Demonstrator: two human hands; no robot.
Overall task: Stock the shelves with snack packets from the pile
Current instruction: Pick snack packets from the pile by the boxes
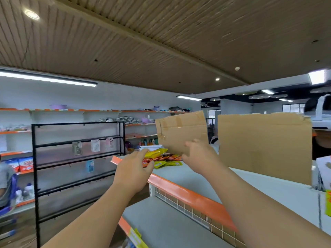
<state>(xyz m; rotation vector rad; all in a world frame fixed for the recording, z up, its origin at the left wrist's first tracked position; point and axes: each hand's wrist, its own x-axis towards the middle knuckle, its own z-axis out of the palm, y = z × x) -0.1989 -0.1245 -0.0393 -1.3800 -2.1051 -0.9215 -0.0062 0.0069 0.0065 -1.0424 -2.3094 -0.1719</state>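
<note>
The snack packets (162, 158) are lying in a small loose pile at the centre of the frame, on the far end of the grey top shelf (197, 178). A yellow packet (156, 151) is sitting on top, with red and yellow ones fanning out flat beneath it. The left hand (133, 170) is reaching in from the lower left and meeting the near end of the pile. Its fingers are lying over the end of the yellow packet and its thumb is stretching along below the red ones, but whether it is actually pinching them I cannot tell. The right hand (198, 156) is hovering just right of the pile with its fingers spread and loosely bent, holding nothing and apart from the packets.

Behind that hand a small cardboard sheet (180, 129) is standing upright on the shelf, and a larger cardboard sheet (265, 145) is standing further right. An orange edge strip (188, 194) is running along the shelf's front, with a wire grid (188, 210) hanging below it and a lower shelf (161, 221) showing at the bottom centre.

At centre left a black rack (78, 158) is standing, a few small carded items hanging from its bars. Wall shelves (53, 110) with orange edges are running across the back — some goods on them are too blurred to name. Blue and red bags (21, 163) are sitting at the left edge, beside another person (5, 176) who is only partly showing.
</note>
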